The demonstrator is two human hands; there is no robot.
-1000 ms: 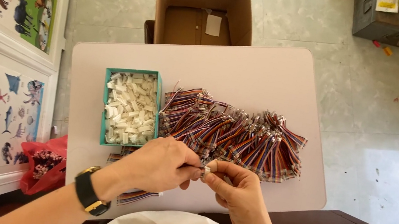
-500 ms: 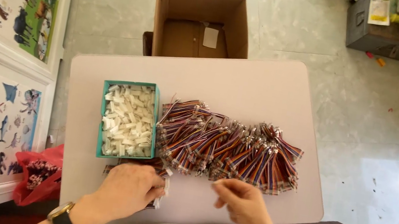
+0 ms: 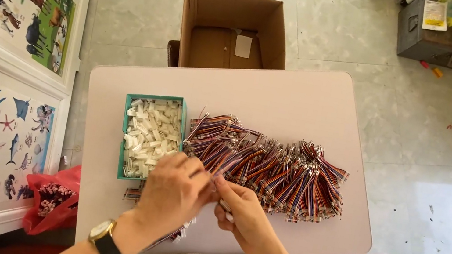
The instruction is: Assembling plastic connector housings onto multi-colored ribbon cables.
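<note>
The left hand (image 3: 175,189) and right hand (image 3: 244,214) meet just in front of the body, fingertips pressed together over a small piece of multicoloured ribbon wire (image 3: 216,181), held close and low, I'd judge, so that fine finger work can be seen and steadied. The left hand is curled, knuckles up, thumb and forefinger pinched on the wire's end; the right comes in from below with its fingers bunched and nipped on the same piece, though whether a white plug sits between them is too small to tell. A wristwatch (image 3: 108,242) shows on the left forearm, which angles in from the lower left, while the right forearm rises from the lower middle. Just beyond the hands lies the long heap of wire bundles (image 3: 274,169), spread across the pale table (image 3: 280,99) within easy reach. Beside it, to the left, stands a teal tray (image 3: 123,146) full of small white connectors (image 3: 150,135), touching the heap's end. Past the table's far edge an open cardboard box (image 3: 230,32) sits on the floor, and a red bag (image 3: 49,201) lies low at the left.
</note>
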